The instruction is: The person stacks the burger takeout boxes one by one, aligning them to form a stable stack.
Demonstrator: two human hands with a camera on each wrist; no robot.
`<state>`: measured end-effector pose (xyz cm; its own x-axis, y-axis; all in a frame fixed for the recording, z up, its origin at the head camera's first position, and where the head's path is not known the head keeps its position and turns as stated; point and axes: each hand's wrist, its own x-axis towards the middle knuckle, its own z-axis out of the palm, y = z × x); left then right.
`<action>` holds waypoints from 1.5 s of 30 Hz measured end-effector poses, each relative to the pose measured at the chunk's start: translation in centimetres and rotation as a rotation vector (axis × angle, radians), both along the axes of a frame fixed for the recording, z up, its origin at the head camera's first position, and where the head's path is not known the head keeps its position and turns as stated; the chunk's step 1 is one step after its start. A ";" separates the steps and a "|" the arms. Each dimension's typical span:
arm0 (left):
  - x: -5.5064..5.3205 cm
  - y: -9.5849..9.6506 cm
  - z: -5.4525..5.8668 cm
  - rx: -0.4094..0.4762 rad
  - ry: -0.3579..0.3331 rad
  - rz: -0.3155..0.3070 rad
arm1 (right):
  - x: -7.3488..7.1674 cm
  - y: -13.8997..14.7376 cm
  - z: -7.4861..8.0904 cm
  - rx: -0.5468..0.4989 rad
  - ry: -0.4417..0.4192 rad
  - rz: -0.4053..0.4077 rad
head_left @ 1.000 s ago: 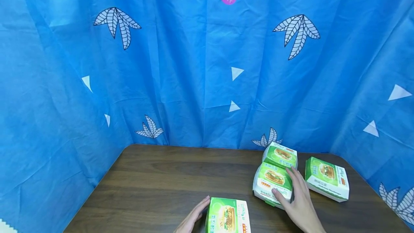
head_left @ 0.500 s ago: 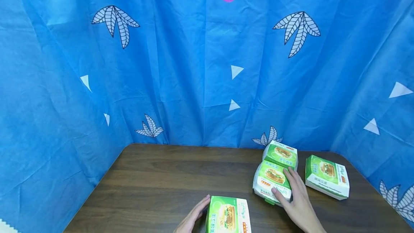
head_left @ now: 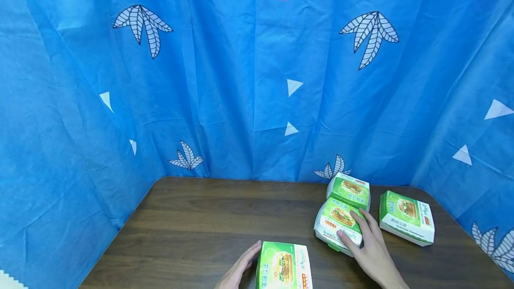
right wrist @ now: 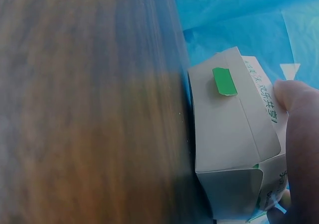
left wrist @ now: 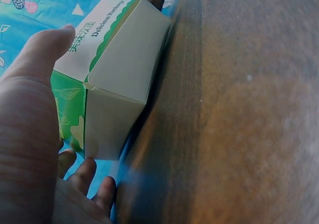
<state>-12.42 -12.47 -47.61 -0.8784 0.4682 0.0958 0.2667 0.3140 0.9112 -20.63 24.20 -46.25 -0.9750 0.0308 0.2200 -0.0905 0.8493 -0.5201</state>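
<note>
A green-and-white hamburger box (head_left: 281, 266) stands near the front of the table. My left hand (head_left: 242, 266) lies along its left side, fingers rather straight in the head view. In the left wrist view the thumb (left wrist: 52, 47) overlaps the lettered face of that box (left wrist: 124, 55), and the fingertips lie by its blank white side. Farther right, my right hand (head_left: 371, 246) grips a second hamburger box (head_left: 339, 224), thumb at the near edge and fingers over the right side. In the right wrist view this box (right wrist: 229, 129) shows a green tab; most of the fingers are hidden behind it.
Another hamburger box (head_left: 349, 188) stands directly behind the one in my right hand. To the right sits one more hamburger box (head_left: 406, 217), turned at an angle. Blue patterned cloth (head_left: 257, 79) hangs round the brown wooden table (head_left: 201, 222) at the back and sides.
The head view has tilted slightly down, so everything sits a little higher or lower in it. My right fingers shift slightly left over their box, which turns a little. The left hand stays put.
</note>
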 end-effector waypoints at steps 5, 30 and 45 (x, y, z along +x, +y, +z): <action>0.9 0.2 1.0 -0.068 -0.179 0.062 | -0.2 0.0 0.0 -0.014 0.015 0.000; -2.7 -0.5 -2.8 0.130 0.332 -0.134 | -0.2 0.2 0.1 -0.019 -0.036 -0.017; -2.5 -0.5 -2.6 0.132 0.250 -0.118 | 0.0 0.1 0.3 -0.039 0.057 -0.077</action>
<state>-14.96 -12.95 -50.23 -0.7602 0.5345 0.3694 0.5157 0.1505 0.8434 -20.61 24.32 -45.95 -0.9553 0.1151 0.2722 -0.0557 0.8343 -0.5484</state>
